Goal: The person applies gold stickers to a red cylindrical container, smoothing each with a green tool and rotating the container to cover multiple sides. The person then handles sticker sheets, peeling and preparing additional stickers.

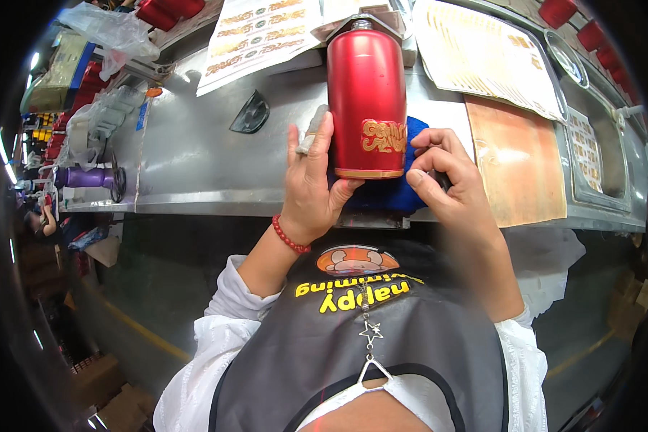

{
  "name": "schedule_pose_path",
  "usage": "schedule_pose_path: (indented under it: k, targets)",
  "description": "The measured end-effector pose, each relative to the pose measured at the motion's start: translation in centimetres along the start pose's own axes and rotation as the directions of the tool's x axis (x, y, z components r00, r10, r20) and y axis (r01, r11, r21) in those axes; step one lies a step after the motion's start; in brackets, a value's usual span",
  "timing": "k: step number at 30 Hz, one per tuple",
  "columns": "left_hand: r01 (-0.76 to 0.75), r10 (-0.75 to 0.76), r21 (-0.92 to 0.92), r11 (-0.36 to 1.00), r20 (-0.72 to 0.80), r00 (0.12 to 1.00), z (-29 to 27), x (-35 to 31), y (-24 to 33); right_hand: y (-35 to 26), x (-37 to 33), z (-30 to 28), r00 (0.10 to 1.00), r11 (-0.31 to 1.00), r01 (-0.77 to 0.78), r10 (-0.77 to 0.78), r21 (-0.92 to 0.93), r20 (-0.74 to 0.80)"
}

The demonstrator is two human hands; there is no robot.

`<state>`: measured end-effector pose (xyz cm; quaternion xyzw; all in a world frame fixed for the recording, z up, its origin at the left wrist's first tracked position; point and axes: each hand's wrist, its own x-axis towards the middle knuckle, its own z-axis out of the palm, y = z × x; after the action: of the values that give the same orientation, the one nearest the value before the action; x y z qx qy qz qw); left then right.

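A glossy red bottle (366,86) lies with its metal neck pointing away from me and its gold-rimmed base towards me. Near the base, a gold dragon decal (386,136) wraps toward its right side. My left hand (308,176) holds the bottle along its left side, thumb at the base edge; one finger wears a pale grey wrap (312,132). My right hand (450,171) is just right of the decal, fingers bent and thumb apart from the forefinger, with nothing visible between them. A blue cloth (385,194) shows beneath and beside the bottle.
Decal sheets (263,36) lie at the back left, with a stack of sheets (486,57) at the back right. A brown board (515,162) is beside my right hand. A black scraper-like piece (250,114) rests on the metal bench (187,162). A sink-like tray (590,158) stands far right.
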<state>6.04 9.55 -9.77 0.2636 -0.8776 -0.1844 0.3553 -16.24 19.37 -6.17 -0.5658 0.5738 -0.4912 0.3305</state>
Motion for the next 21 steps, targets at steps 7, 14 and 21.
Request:
schedule_pose_path:
  k: [7,14,21]
  targets:
    - [0.272,-0.273,-0.63,0.728,0.097,0.957,-0.1,1.1,1.0,0.3,-2.1,0.9,0.937,0.905,0.299,-0.338,-0.303,-0.084]
    - [0.305,-0.308,-0.68,0.667,0.121,0.944,0.1,1.7,1.5,0.9,-3.1,2.3,0.906,0.806,0.399,-0.42,-0.438,0.051]
    - [0.304,-0.295,-0.629,0.716,0.122,0.948,0.0,1.8,1.5,0.5,-2.7,2.6,0.896,0.775,0.409,-0.44,-0.481,0.054]
